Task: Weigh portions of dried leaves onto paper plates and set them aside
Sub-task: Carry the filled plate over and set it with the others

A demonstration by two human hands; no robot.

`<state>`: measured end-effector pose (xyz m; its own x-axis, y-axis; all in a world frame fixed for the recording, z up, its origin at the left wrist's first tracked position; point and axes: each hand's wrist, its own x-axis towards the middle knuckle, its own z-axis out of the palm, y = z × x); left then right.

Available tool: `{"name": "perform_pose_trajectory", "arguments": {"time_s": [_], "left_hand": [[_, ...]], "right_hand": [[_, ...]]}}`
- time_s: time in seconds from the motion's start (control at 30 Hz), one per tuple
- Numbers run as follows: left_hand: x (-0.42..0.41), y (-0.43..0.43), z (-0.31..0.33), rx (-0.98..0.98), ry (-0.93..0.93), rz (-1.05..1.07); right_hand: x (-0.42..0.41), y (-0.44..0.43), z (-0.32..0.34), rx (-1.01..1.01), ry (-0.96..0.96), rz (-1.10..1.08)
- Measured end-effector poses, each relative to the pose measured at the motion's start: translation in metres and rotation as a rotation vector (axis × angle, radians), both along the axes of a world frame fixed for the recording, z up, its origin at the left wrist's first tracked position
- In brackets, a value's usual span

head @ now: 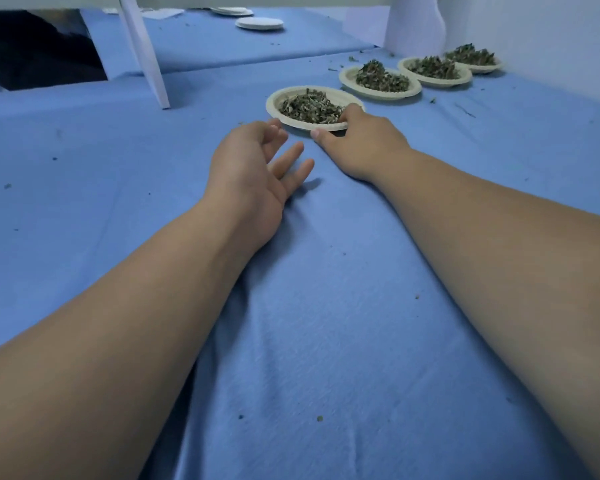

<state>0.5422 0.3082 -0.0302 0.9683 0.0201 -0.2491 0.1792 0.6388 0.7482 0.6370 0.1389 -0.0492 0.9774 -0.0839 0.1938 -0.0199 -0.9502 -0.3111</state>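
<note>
A paper plate (284, 98) heaped with dried leaves (307, 106) lies on the blue cloth, nearest of a row. My right hand (357, 142) grips its near right rim, thumb at the front edge and fingers over the rim beside the leaves. My left hand (253, 164) hovers just left of the plate, fingers relaxed and holding nothing, fingertips close to the rim. Behind and to the right, three more plates of dried leaves stand in a line: the second (380, 85), the third (433, 72) and the fourth (475, 60).
A blue cloth (309, 306) with scattered leaf crumbs covers the surface. A white slanted leg (146, 53) stands at the back left. Stacks of empty paper plates (260, 23) lie far back. A white wall (551, 39) bounds the right.
</note>
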Motion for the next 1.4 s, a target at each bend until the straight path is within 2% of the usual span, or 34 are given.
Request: {"name": "perform_pose_trajectory", "arguments": {"time_s": [0.1, 0.43, 0.67, 0.8, 1.0, 1.4], "left_hand": [[0.001, -0.001, -0.001, -0.022, 0.005, 0.015], [0.003, -0.012, -0.006, 0.141, -0.04, 0.03], [0.001, -0.013, -0.005, 0.172, -0.055, 0.028], [-0.002, -0.016, -0.007, 0.284, -0.099, 0.015], [-0.004, -0.019, -0.01, 0.409, -0.166, 0.011], [-0.011, -0.023, -0.009, 0.538, -0.194, 0.003]], "right_hand": [[0.019, 0.003, -0.001, 0.005, 0.0, -0.015], [0.046, 0.003, 0.0, 0.007, 0.039, -0.048], [0.051, 0.0, 0.001, 0.016, 0.055, -0.037], [0.053, -0.002, 0.0, 0.026, 0.059, -0.034], [0.042, 0.002, -0.003, 0.027, 0.004, -0.066], [-0.016, -0.019, -0.001, -0.068, 0.137, -0.132]]}}
